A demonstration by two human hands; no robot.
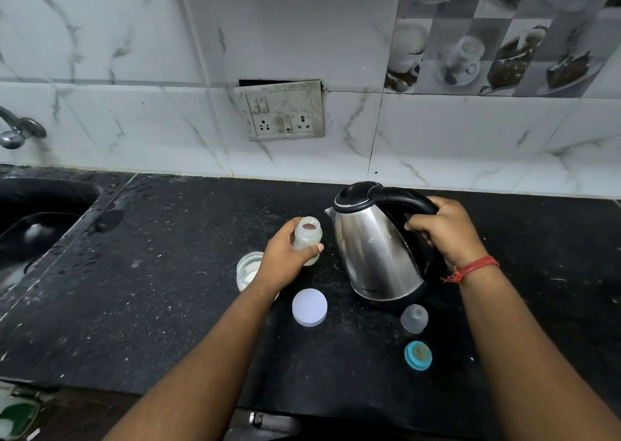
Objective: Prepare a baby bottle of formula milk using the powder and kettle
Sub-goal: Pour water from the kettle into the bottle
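Observation:
My left hand [284,260] grips a small open baby bottle [307,237], upright on the black counter [168,289], with some pale content low inside. My right hand [447,232] holds the black handle of a steel kettle [373,249], which tilts slightly with its spout close to the bottle's mouth. An open powder jar [248,269] stands behind my left wrist, partly hidden. Its white lid [309,307] lies flat in front. The clear bottle cap [414,318] and the blue teat ring [418,355] lie near the kettle's base.
A dark sink [37,218] with a tap [16,129] is at the left. A switch and socket plate [282,111] sits on the marble wall behind. Water drops wet the counter near the sink. The counter's front edge runs below my arms.

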